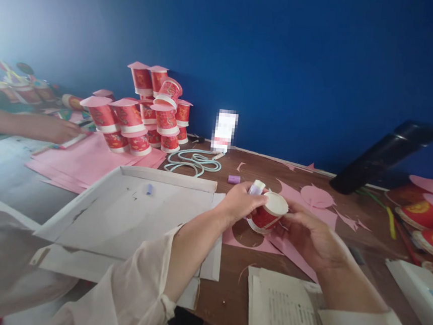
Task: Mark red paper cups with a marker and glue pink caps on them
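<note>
A small red paper cup [266, 220] with a white end is between my two hands, that end tilted up toward me. My left hand [237, 203] is closed around a glue stick [257, 187], its pale end sticking up beside the cup. The left thumb is at the cup's rim. My right hand [314, 237] grips the cup from the right, some fingers hidden behind it. A purple glue stick cap [233, 179] lies on the table beyond my left hand. Pink paper with a round cut-out [228, 238] lies under the cup.
Red cups with pink paper tops [129, 117] are stacked at the back left. A white box lid [150, 177] lies left, printed sheets [283, 310] in front. A black bottle [387, 157] leans against the blue wall. Another person's hand [65, 133] is over pink sheets [83, 163].
</note>
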`<action>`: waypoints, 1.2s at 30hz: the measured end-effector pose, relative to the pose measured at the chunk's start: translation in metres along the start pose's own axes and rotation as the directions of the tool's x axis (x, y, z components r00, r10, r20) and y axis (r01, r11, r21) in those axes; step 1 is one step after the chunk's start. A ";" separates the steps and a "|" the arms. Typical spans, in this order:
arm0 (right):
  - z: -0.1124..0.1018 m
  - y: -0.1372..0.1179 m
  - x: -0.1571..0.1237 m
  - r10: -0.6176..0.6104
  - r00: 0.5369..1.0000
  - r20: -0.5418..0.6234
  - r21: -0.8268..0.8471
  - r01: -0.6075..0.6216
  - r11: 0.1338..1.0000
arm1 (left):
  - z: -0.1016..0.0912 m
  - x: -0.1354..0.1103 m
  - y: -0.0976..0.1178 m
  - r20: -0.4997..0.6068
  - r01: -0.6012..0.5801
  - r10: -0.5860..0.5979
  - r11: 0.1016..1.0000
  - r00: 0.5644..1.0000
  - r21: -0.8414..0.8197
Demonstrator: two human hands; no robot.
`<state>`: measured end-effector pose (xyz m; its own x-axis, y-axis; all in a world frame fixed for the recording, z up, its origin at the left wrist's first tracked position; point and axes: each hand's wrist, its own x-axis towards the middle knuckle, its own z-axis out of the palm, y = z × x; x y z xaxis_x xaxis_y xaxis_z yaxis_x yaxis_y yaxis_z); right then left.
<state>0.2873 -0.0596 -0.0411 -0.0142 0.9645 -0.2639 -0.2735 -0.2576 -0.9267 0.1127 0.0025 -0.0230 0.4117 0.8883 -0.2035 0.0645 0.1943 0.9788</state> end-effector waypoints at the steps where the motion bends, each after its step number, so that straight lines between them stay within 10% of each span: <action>1: 0.000 0.000 0.000 0.004 1.000 -0.003 0.001 -0.004 1.000 | 0.000 0.000 0.000 -0.001 -0.004 0.004 1.000 1.000 0.002; 36: 0.009 -0.007 -0.005 0.032 0.999 -0.021 0.026 -0.032 0.999 | -0.001 -0.001 -0.001 -0.019 -0.066 0.068 0.994 0.998 0.083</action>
<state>0.2811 -0.0622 -0.0306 -0.0032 0.9542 -0.2992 -0.2975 -0.2865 -0.9107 0.1111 0.0021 -0.0234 0.3978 0.9072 -0.1367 0.1125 0.0997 0.9886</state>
